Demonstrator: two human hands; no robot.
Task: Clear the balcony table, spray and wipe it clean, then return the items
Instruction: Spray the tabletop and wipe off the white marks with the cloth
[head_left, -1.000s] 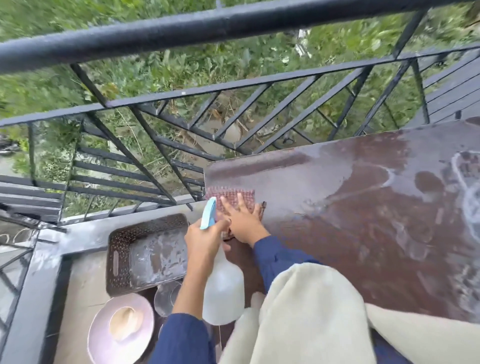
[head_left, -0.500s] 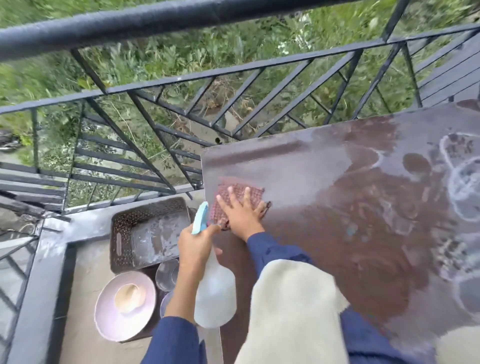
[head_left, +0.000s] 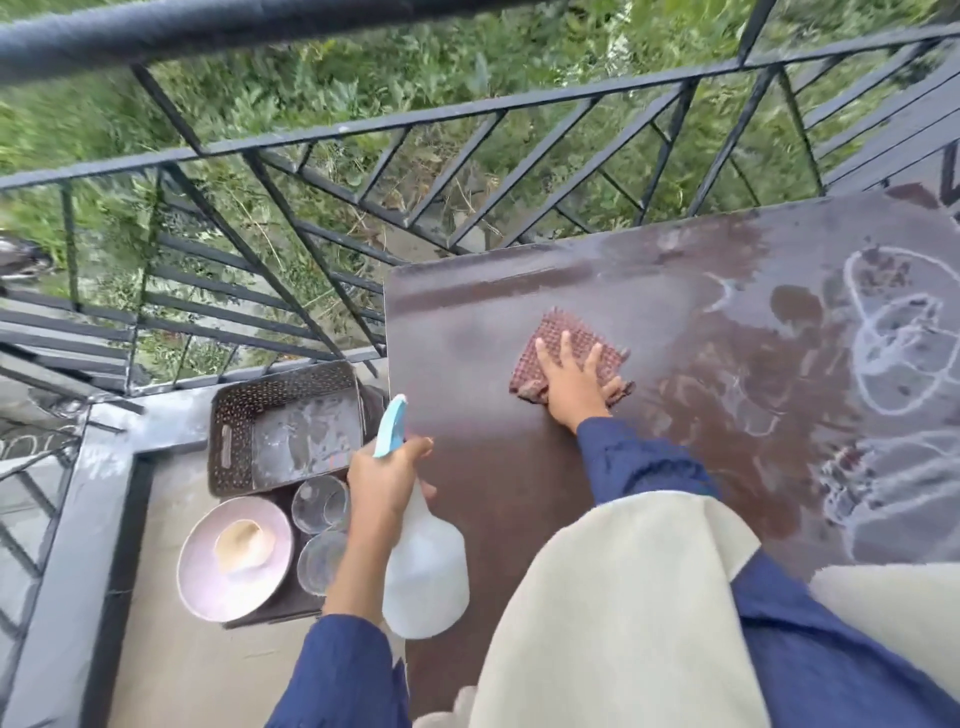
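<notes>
The table (head_left: 519, 519) runs off the right edge, and the left hand (head_left: 382, 480) hides the spray bottle (head_left: 426, 566) neck.

Cloth (head_left: 569, 345) lies flat on table (head_left: 675, 291), toward its left far part, right hand (head_left: 574, 384) on top of it. Left hand (head_left: 382, 486) holds bottle (head_left: 423, 566) over table's left edge. Left of table, on the floor: basket (head_left: 285, 426) nearest railing (head_left: 415, 119), then two glasses (head_left: 319, 504), plate (head_left: 234, 558) to their left
</notes>
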